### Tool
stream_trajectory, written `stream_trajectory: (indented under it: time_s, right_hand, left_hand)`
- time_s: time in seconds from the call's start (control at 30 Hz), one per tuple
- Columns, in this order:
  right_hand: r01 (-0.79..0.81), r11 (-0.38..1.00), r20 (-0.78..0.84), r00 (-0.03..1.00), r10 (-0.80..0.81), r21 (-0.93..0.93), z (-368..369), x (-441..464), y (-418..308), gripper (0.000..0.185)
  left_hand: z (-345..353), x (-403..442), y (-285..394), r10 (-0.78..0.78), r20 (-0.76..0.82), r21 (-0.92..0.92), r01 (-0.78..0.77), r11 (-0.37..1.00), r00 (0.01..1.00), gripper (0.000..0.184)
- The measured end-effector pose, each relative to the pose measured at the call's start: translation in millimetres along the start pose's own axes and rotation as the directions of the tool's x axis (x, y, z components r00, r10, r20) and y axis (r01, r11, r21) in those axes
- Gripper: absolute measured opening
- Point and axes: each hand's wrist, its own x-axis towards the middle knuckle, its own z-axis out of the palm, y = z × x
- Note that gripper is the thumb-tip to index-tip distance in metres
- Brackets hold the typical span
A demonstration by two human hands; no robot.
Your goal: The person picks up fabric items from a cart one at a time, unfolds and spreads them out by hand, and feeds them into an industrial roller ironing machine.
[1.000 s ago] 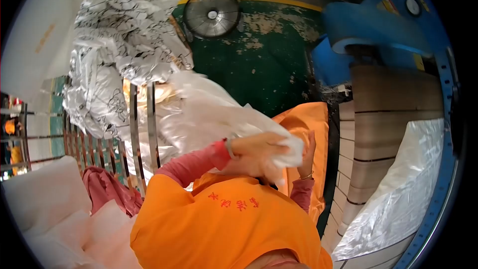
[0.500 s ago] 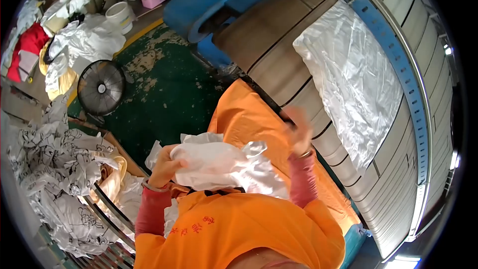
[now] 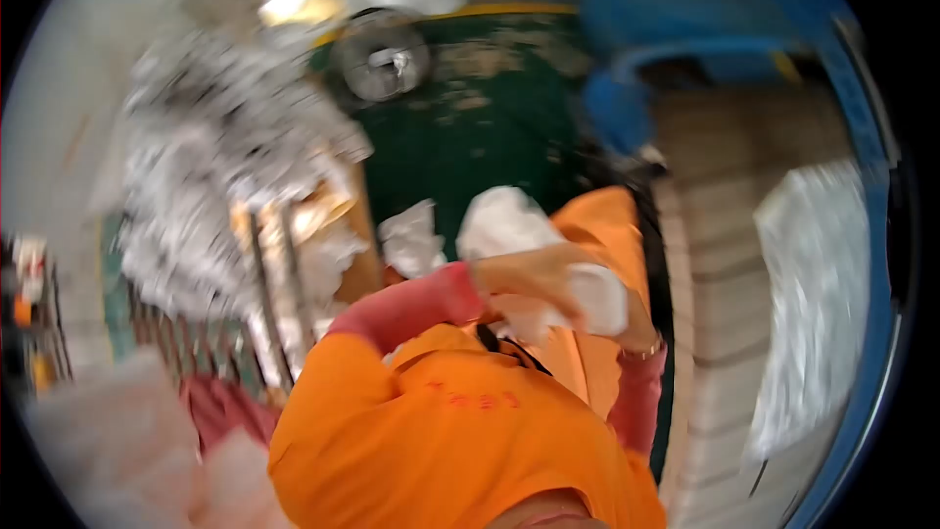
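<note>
A bunched white sheet [image 3: 509, 223], thin and slightly shiny, is held in front of my chest; I cannot tell if it is plastic or cloth. My left hand [image 3: 543, 279] reaches across my body, its fingers bent around the sheet. A folded white part [image 3: 599, 299] sticks out beyond those fingers. Right beside that part is my right hand [image 3: 636, 318], its fingers hidden behind the white material and blurred. Orange cloth [image 3: 607, 225] lies under and beyond my hands.
A slatted conveyor [image 3: 725, 235] with a long white sheet [image 3: 813, 284] on it runs along the right. Blue machine parts [image 3: 685, 29] stand at the back. Crumpled printed white material [image 3: 215, 157] is heaped at left, near metal bars [image 3: 274, 284]. A black fan [image 3: 382, 57] stands on the green floor.
The view has swung left and is blurred. My left hand has crossed to the right with the white sheet. My raised right hand has come down to meet it.
</note>
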Motion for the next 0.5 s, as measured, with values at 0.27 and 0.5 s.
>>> stream_trajectory:
  time_s: [0.27,0.5]
  right_hand:
    - [-0.199,0.959,-0.482,0.872,0.081,-0.200,4,-43,71,0.019]
    - [0.038,0.996,-0.695,0.718,0.032,0.085,-17,-46,65,0.009]
  left_hand:
    - [-21,3,3,0.158,-0.265,0.111,-0.133,0.985,0.951,0.040]
    - [-107,-5,-21,0.265,-0.396,0.654,0.068,0.753,0.879,0.037]
